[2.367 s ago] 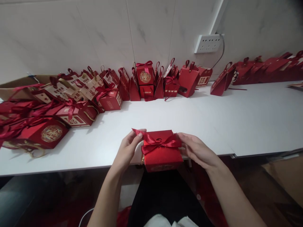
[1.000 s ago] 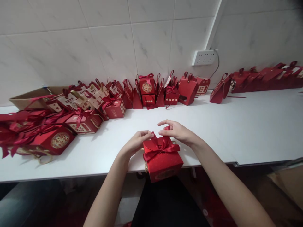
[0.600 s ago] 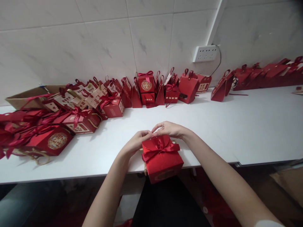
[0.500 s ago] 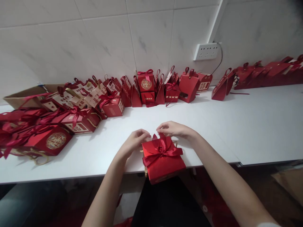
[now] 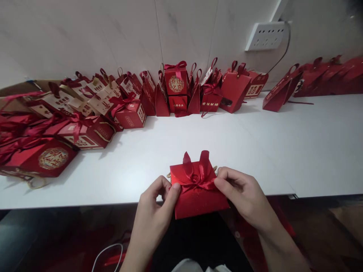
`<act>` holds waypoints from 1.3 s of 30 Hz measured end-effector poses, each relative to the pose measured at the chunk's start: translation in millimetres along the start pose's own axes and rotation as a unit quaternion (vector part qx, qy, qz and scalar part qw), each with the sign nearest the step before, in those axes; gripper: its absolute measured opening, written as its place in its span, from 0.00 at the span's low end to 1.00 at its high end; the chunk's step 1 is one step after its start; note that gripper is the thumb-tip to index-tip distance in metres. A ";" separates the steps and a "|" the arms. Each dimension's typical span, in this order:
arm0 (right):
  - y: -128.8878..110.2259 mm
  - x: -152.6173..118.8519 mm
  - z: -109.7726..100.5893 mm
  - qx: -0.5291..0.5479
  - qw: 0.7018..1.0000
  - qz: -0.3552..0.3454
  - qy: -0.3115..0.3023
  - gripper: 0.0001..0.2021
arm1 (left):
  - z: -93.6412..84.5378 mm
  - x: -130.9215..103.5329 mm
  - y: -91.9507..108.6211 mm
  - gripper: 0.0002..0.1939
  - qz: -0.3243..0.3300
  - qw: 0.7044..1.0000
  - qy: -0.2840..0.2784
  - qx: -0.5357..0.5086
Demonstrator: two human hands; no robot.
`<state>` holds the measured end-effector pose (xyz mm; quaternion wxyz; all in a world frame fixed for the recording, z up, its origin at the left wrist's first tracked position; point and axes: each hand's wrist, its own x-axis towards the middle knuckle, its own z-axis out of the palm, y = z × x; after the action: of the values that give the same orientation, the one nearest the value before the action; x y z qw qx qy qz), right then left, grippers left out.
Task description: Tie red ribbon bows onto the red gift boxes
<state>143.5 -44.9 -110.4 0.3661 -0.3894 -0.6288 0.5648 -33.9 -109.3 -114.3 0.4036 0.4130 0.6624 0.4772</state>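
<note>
A red gift box [image 5: 201,204] sits at the table's front edge, its near side jutting over it. Across its top runs a dark red satin ribbon [image 5: 195,181] tied in a bow, with two tails standing up at the back. My left hand [image 5: 159,202] pinches the ribbon at the box's left side, thumb on top. On the right, my right hand [image 5: 241,192] pinches the bow's right-hand end between thumb and finger. Bits of gold cord [image 5: 214,169] show behind the box.
Several red gift boxes and bags line the wall, among them a stacked pair [image 5: 177,85]. Larger ribboned boxes [image 5: 53,156] crowd the left side. A white power strip [image 5: 265,36] hangs on the wall. Below the table lies a white cable [image 5: 107,249].
Both hands have come from behind the box towards me, down to its left and right sides, and now pinch the ribbon. The two ribbon tails now stand more upright. The view has tilted down.
</note>
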 end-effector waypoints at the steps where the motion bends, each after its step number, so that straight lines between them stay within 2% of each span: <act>1: 0.7 1.6 0.6 0.007 1.000 -0.001 0.007 0.18 | 0.5 1.4 -0.6 0.19 0.002 1.000 0.004 -0.011; 5: 7.9 5.0 0.0 0.127 0.991 0.030 -0.015 0.18 | -1.5 6.0 -3.5 0.19 0.025 0.996 -0.033 -0.080; 8: 11.5 5.0 0.2 0.220 0.973 0.065 -0.032 0.18 | -3.9 7.2 -7.6 0.19 0.030 0.991 -0.061 -0.114; 12: 12.3 6.1 1.8 0.290 0.950 0.096 -0.059 0.18 | -5.3 6.1 -14.1 0.19 0.025 0.988 -0.073 -0.134; 15: 13.0 7.5 2.1 0.312 0.940 0.116 -0.077 0.19 | -3.9 6.4 -17.4 0.19 0.024 0.988 -0.074 -0.133; 18: 14.4 7.8 -1.3 0.260 0.956 0.115 -0.075 0.19 | -3.2 6.5 -17.6 0.18 0.034 0.991 -0.036 -0.121; 20: 17.3 9.0 -6.2 0.210 0.974 0.076 -0.045 0.21 | -4.3 3.8 -16.3 0.15 0.064 0.993 -0.002 -0.102; 21: 20.0 10.4 -8.9 0.188 0.981 0.048 -0.014 0.22 | -5.3 1.5 -15.5 0.17 0.085 0.993 0.012 -0.082; 23: 27.8 14.9 -13.9 0.157 0.985 -0.008 0.067 0.22 | -7.6 -3.9 -14.0 0.29 0.110 0.993 0.025 -0.028; 24: 32.5 17.6 -15.5 0.146 0.984 -0.027 0.098 0.20 | -9.0 -6.0 -13.5 0.33 0.108 0.994 0.016 -0.001; 26: 41.2 21.6 -16.1 0.143 0.985 -0.036 0.094 0.19 | -12.4 -6.8 -13.3 0.33 0.087 0.995 -0.031 0.024; 29: 47.1 17.7 -12.4 0.150 0.989 -0.011 -0.010 0.25 | -18.8 4.4 -15.2 0.28 0.085 0.989 -0.125 0.007; 30: 46.8 13.0 -10.9 0.144 0.989 -0.005 -0.032 0.25 | -20.9 11.2 -15.9 0.27 0.095 0.986 -0.136 0.004; 31: 45.7 6.8 -9.6 0.131 0.991 -0.005 -0.039 0.25 | -22.6 18.8 -16.3 0.27 0.109 0.986 -0.125 0.009; 32: 44.1 -0.4 -8.7 0.112 0.993 -0.013 -0.034 0.24 | -23.8 26.7 -16.3 0.27 0.125 0.988 -0.089 0.026; 34: 40.4 -15.9 -8.4 0.077 0.996 -0.044 -0.018 0.23 | -24.7 40.3 -15.0 0.29 0.157 0.985 0.035 0.066; 36: 37.6 -29.0 -9.9 0.056 0.996 -0.066 -0.015 0.23 | -24.0 46.6 -13.1 0.26 0.172 0.972 0.148 0.061; 37: 36.8 -33.5 -11.1 0.049 0.996 -0.071 -0.007 0.24 | -23.0 45.9 -12.8 0.23 0.174 0.968 0.179 0.030; 39: 37.2 -36.7 -14.0 0.019 0.997 -0.066 0.042 0.22 | -19.8 37.2 -14.6 0.19 0.192 0.958 0.201 -0.064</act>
<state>174.6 -69.9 -146.8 0.4359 -0.3636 -0.6265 0.5341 -67.1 -83.5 -129.3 0.1885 0.4010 0.6062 0.6604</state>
